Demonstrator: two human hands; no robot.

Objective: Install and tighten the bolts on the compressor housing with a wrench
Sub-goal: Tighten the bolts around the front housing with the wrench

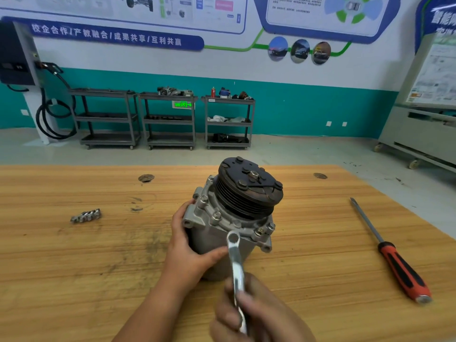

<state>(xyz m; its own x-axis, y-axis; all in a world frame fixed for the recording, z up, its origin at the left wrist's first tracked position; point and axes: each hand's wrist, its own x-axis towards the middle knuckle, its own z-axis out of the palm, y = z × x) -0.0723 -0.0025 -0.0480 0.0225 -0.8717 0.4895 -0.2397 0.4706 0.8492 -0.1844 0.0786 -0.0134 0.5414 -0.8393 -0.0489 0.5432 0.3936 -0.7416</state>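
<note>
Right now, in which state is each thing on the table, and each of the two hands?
Compressor, tilted, pulley end up, held at its side.
Flange bolts, seated in their holes; tightness cannot be told.
Wrench, held, ring end on no bolt.
Screwdriver, lying flat, untouched.
Metal parts, loose heap, untouched.
Left hand, grips the compressor.
Right hand, grips the wrench.
</note>
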